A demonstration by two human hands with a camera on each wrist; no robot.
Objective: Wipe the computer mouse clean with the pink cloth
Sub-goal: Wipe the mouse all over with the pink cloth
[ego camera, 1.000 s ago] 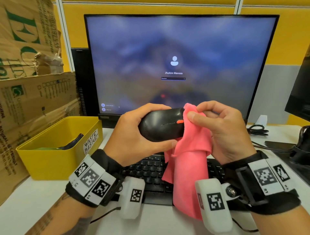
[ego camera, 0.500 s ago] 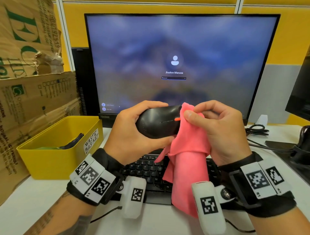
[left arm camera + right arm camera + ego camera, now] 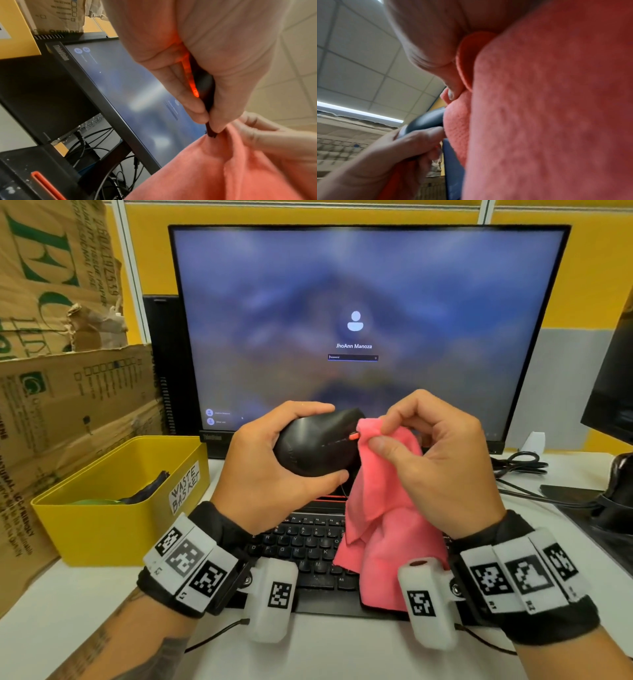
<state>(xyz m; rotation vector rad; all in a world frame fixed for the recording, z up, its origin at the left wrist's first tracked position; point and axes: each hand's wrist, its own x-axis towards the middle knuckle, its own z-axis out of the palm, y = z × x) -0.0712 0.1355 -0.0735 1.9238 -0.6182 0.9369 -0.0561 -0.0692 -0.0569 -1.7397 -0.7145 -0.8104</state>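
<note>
My left hand (image 3: 270, 470) grips the black computer mouse (image 3: 315, 443), lifted above the keyboard in front of the monitor. The mouse's red scroll wheel (image 3: 354, 435) shows beside the cloth. My right hand (image 3: 424, 460) pinches the pink cloth (image 3: 387, 518) between thumb and fingers and holds its top fold against the mouse's front end. The rest of the cloth hangs down over the keyboard. In the left wrist view the mouse (image 3: 205, 86) glows red between my fingers, with the cloth (image 3: 231, 169) below. The cloth (image 3: 547, 108) fills most of the right wrist view, and the mouse (image 3: 426, 120) peeks out at its left.
A black keyboard (image 3: 301, 546) lies under the hands on the white desk (image 3: 342, 652). The monitor (image 3: 363, 313) stands close behind. A yellow waste basket (image 3: 113, 508) and cardboard boxes (image 3: 58, 371) are at the left. Cables (image 3: 520, 467) and another monitor's stand (image 3: 616, 501) are at the right.
The cloth has slid toward the mouse's front end, so more of the black top and the red wheel show. Both hands stay at about the same height.
</note>
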